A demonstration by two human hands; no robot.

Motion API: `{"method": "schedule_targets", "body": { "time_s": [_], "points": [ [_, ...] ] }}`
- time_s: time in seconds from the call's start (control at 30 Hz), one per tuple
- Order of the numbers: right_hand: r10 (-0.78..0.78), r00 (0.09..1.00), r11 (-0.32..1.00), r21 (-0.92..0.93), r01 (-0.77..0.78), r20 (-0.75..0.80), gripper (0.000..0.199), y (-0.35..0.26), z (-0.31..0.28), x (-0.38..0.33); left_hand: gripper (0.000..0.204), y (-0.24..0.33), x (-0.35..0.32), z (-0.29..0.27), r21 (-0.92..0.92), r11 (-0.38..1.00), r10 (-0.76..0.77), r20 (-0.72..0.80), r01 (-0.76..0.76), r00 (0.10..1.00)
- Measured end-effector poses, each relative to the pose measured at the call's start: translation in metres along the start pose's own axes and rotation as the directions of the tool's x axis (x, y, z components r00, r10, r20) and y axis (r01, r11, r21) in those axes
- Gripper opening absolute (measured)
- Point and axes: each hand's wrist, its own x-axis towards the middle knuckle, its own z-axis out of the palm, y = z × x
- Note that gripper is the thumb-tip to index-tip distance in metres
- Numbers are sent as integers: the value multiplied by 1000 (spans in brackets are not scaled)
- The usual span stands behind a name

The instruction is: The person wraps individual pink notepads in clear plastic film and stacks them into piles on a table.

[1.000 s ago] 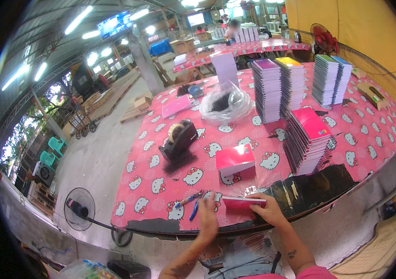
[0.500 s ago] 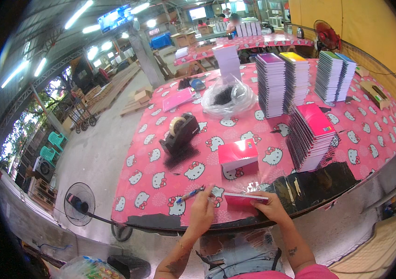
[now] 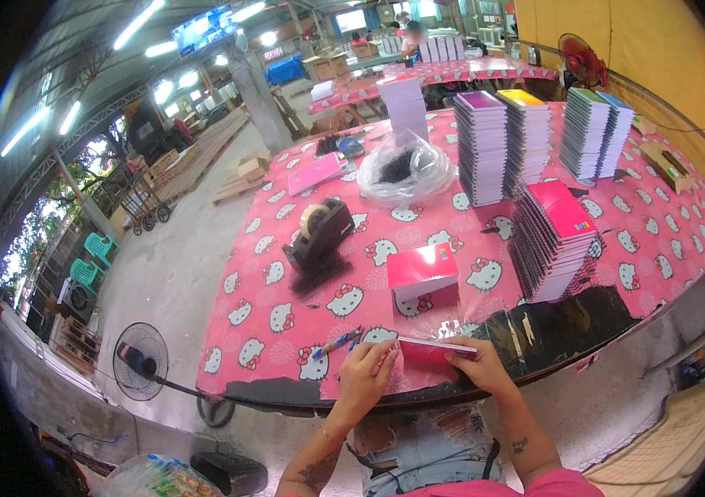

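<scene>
Pink notebook (image 3: 431, 352) held at near table edge (image 3: 286, 389), gripped by left hand (image 3: 365, 377) and right hand (image 3: 481, 369); blue pen (image 3: 336, 341) lay just left; pink box (image 3: 423, 273) stood farther back

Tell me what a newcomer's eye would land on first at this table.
First the pink cartoon-cat tablecloth that covers the whole table, then the tall stacks of notebooks along its far side, with a leaning stack nearer on the right. At the near edge the left hand and right hand hold a flat pink packet, with a black tape dispenser further back on the left.
</scene>
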Motion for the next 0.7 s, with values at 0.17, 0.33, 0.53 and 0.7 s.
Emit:
{"method": "schedule_targets", "body": {
  "time_s": [0.17, 0.33, 0.53, 0.7],
  "points": [
    [-37, 999, 999, -12, 37, 1, 29, 2, 1, 0, 18, -6, 0, -2, 3, 997, -74, 58, 74, 996],
    [25, 1000, 998, 49, -26, 6, 28, 2, -1, -2, 21, 4, 7, -5, -299, 911, -284, 43, 284, 958],
    [71, 997, 995, 75, -69, -28, 24, -9, 2, -2, 27, 8, -5, -2, -431, 795, -335, 274, 427, 901],
    [3, 1000, 1000, 16, -3, -23, 23, 9, 0, -1, 20, -2, 3, -13, -370, 857, -306, 195, 358, 932]
  ]
}}
